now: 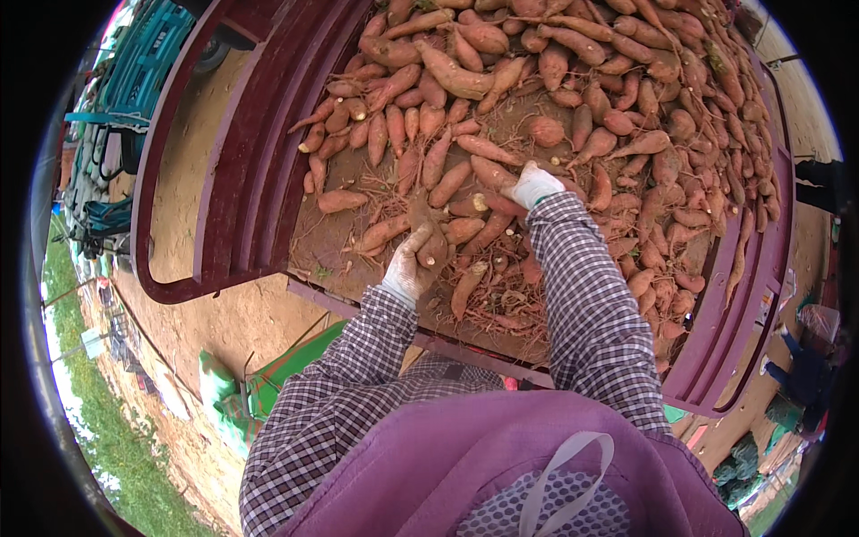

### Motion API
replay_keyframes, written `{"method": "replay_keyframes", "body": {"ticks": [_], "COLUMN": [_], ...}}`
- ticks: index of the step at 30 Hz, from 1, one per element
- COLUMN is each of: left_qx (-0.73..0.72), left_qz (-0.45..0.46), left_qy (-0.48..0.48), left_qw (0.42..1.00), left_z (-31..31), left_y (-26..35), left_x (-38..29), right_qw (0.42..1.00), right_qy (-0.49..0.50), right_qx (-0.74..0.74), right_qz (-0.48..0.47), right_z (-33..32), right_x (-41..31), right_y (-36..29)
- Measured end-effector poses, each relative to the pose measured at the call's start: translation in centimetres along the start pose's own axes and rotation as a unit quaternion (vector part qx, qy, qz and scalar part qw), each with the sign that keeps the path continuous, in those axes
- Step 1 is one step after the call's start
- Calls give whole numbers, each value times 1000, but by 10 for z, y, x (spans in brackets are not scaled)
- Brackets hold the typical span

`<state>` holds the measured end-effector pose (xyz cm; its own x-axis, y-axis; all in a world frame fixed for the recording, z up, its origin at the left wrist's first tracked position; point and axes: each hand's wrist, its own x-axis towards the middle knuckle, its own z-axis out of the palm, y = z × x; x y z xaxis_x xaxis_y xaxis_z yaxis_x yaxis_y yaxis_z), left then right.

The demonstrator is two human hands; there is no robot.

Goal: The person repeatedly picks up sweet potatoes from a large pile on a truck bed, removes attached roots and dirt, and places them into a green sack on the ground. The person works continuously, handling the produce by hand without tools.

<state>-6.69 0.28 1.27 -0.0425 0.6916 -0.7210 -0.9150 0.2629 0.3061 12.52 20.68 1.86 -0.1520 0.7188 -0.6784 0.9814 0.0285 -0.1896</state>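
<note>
A large heap of sweet potatoes [463, 77] covers the bed of a maroon metal truck or trailer. My left hand [408, 265], in a white work glove soiled with earth, is closed around a brownish sweet potato [431, 252] near the bed's front edge. Further forward and to the right, my right hand [535, 184], also gloved in white, is on a reddish sweet potato [493, 173]; its fingertips are partly hidden, so its grip cannot be told. Between and below the hands lie more sweet potatoes and a tangle of thin roots [503, 292].
Ribbed maroon side panels [251, 144] flank the load at left and right. A green sack [218, 389] stands on the ground at lower left. Teal frames [144, 67] are at upper left. Another person [802, 372] is at the far right.
</note>
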Motion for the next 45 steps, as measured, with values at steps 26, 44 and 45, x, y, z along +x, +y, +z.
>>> {"method": "replay_keyframes", "body": {"ticks": [26,44,45], "left_qx": [9,-30,6], "left_qz": [-11,21,49], "left_qy": [-282,-261,-239], "left_qw": [959,965,970], "left_z": [95,40,24], "left_y": [-66,-95,-86], "left_x": [-26,-158,-169], "right_qw": [904,759,767], "right_qy": [120,308,331], "right_qx": [385,549,515], "right_qz": [-139,-167,-190], "right_z": [28,85,91], "right_x": [-180,-355,-355], "right_y": [62,161,171]}}
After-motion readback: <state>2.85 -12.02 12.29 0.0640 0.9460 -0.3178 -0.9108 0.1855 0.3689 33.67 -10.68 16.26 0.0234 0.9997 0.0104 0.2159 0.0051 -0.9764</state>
